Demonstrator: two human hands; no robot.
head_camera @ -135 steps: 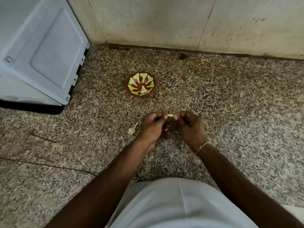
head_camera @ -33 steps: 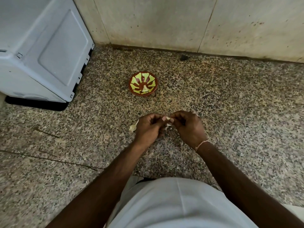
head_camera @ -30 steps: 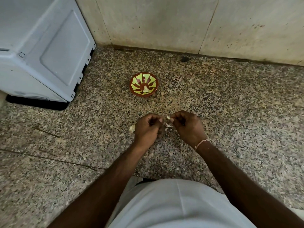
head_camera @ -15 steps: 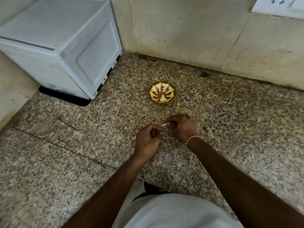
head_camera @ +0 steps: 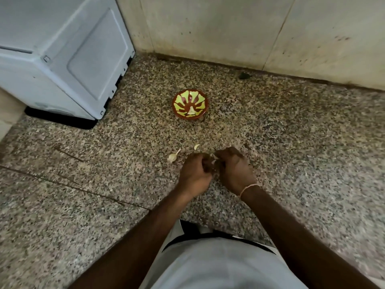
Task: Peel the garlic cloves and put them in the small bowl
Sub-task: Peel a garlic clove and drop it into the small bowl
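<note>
A small red bowl with a yellow-green pattern sits on the speckled granite counter, holding a pale peeled clove. Nearer to me, my left hand and my right hand meet with curled fingers around a garlic clove, which shows only as pale bits between the fingertips. An unpeeled clove with a tail lies just left of my left hand. A pale scrap of skin or clove lies on the counter just beyond the hands.
A white appliance stands at the back left on the counter. A tiled wall runs along the back, with a small dark spot at its foot. A crack line crosses the counter on the left.
The hands parted briefly and have come back together on the clove. A pale scrap now lies on the counter beyond them. The camera view shifted and tilted.
</note>
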